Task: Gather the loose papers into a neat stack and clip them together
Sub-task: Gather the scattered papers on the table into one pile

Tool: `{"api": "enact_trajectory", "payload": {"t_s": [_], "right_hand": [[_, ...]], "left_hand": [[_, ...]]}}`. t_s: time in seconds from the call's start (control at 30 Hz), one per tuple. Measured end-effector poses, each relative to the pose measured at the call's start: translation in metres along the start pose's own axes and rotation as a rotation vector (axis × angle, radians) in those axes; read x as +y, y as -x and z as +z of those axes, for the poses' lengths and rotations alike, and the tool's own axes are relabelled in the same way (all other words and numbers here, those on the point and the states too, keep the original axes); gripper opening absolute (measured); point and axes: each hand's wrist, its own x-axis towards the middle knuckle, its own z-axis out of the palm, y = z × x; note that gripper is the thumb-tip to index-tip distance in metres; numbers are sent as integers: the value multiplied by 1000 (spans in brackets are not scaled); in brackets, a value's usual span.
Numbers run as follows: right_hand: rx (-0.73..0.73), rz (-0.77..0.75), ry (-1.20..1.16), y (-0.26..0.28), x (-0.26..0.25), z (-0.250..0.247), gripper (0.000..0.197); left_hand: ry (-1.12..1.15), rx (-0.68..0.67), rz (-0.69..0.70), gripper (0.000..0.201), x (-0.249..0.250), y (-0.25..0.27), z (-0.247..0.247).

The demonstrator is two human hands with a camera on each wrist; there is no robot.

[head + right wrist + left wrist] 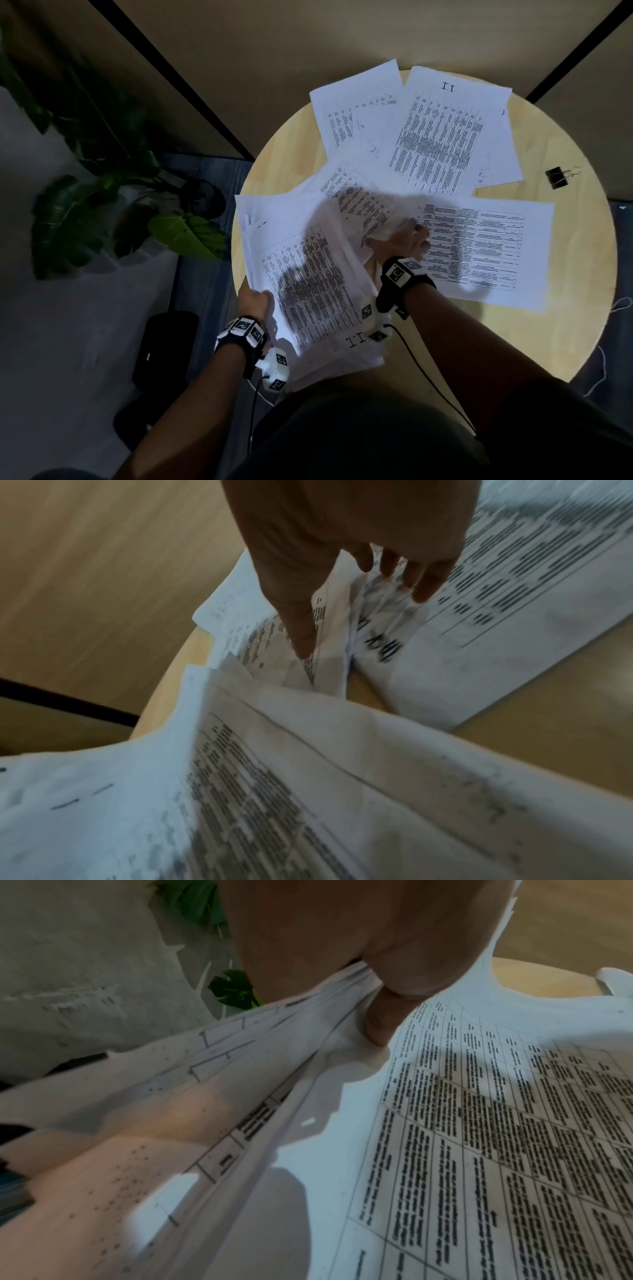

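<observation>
Left hand [254, 298] pinches the gathered stack [308, 284] at its left edge, long axis running away from the person. Right hand [400, 240], fingers extended, touches a crumpled sheet [363, 202]. Binder clip [558, 177] lies on the round table [565, 260], far right.

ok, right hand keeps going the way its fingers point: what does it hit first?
Probably the crumpled sheet under the right hand; its fingertips already look at it. Beyond lie further printed sheets. Depth is unclear.

room dim | round wooden table [565, 308] | green plant [102, 192] left — grey floor [51, 342] | beige wall [274, 41]
</observation>
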Motion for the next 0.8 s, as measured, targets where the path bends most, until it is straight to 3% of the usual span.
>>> {"api": "enact_trajectory", "payload": {"t_s": [0.2,0.33,0.5,0.8], "right_hand": [[-9,-25,-366,-14,-1,1,113],[7,36,-482,-17,-12,-3,108],[6,52,-181,-20,-23,-5,101],[-15,-79,-22,-34,-10,-4,108]], "left_hand": [[11,0,-23,70,0,-3,1],[1,-25,-13,72,-1,-6,1],[-36,-17,-31,64,-5,-10,3],[-6,-26,-3,65,-6,-12,4]]}}
